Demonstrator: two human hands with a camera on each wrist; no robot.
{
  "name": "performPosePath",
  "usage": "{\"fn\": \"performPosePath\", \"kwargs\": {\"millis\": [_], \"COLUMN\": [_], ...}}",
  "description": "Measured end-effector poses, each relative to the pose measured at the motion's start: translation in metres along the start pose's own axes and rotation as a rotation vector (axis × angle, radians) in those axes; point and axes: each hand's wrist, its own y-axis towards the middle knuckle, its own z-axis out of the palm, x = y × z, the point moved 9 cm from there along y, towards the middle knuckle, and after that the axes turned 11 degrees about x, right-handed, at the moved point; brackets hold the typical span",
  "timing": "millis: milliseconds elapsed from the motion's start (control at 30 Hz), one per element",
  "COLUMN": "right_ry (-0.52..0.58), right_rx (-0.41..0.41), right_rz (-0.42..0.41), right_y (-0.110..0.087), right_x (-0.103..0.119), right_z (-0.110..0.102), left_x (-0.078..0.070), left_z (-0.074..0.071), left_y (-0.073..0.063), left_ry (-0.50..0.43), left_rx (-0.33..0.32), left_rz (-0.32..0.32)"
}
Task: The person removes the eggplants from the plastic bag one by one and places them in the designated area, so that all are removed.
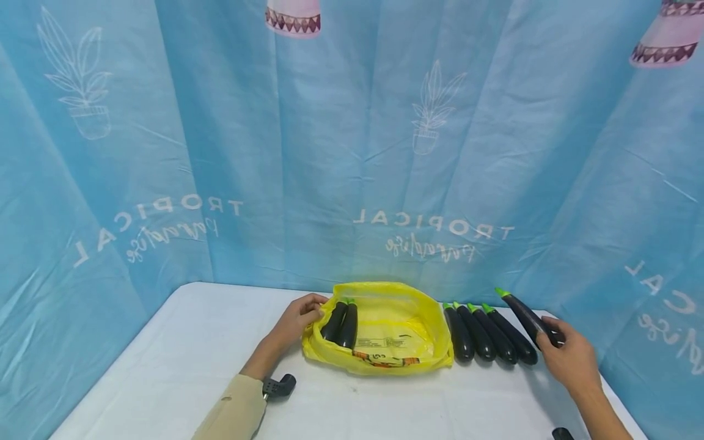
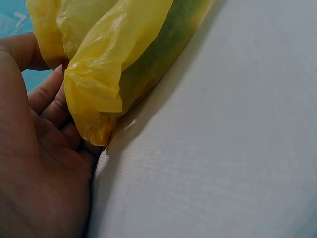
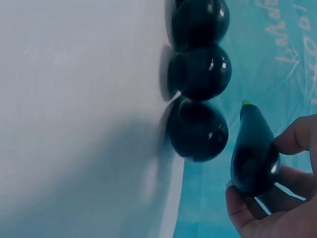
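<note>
A yellow plastic bag [image 1: 385, 365] lies with its mouth held wide, two dark eggplants [image 1: 348, 327] side by side in its left part. My left hand [image 1: 299, 318] pinches the bag's left edge between thumb and fingers; the left wrist view shows the crumpled yellow film [image 2: 94, 94] at the fingertips. On the right, my right hand [image 1: 572, 354] grips another eggplant [image 1: 525, 315] by its thick end, its green stem tip pointing away and to the left. That eggplant [image 3: 255, 148] is raised off the table, beside the row of eggplants.
Several eggplants [image 1: 484, 336] lie in a row against the bag's right side, green stems toward the back. A white-covered table [image 1: 165, 366] carries everything. Behind it hangs a blue printed curtain [image 1: 330, 153], close to the table's back edge.
</note>
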Motion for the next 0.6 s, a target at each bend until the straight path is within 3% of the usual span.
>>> {"fn": "performPosePath", "kwargs": {"millis": [600], "right_ry": [0.023], "right_rx": [0.035], "right_rz": [0.108], "right_y": [0.014], "right_x": [-0.038], "right_z": [0.01], "left_x": [0.001], "left_z": [0.0], "left_y": [0.001], "left_ry": [-0.011], "left_rx": [0.007], "left_rz": [0.014]}}
